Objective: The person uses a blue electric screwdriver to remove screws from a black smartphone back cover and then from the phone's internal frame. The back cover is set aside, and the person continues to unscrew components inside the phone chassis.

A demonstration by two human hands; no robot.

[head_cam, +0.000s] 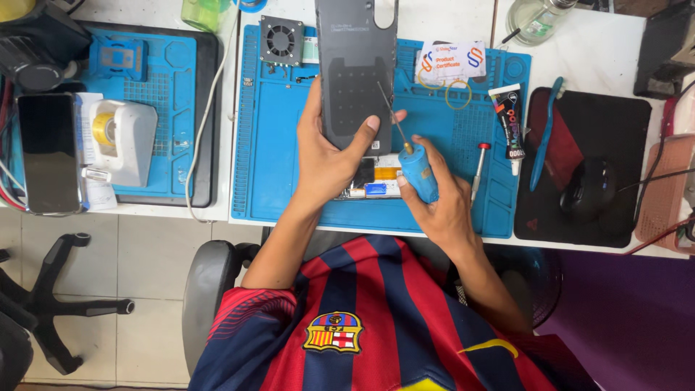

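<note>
My left hand grips a dark grey phone back cover and holds it upright over the blue repair mat, thumb pressed on its lower face. My right hand is closed on a blue-handled screwdriver. Its thin shaft slants up and left, and the tip meets the cover near its right edge. Below both hands an opened phone lies on the mat, its inner parts partly hidden by my fingers.
On the mat are a small fan, a card, rubber bands, a glue tube and a red-capped screwdriver. A blue toothbrush and mouse lie right; a dark phone and tape dispenser lie left.
</note>
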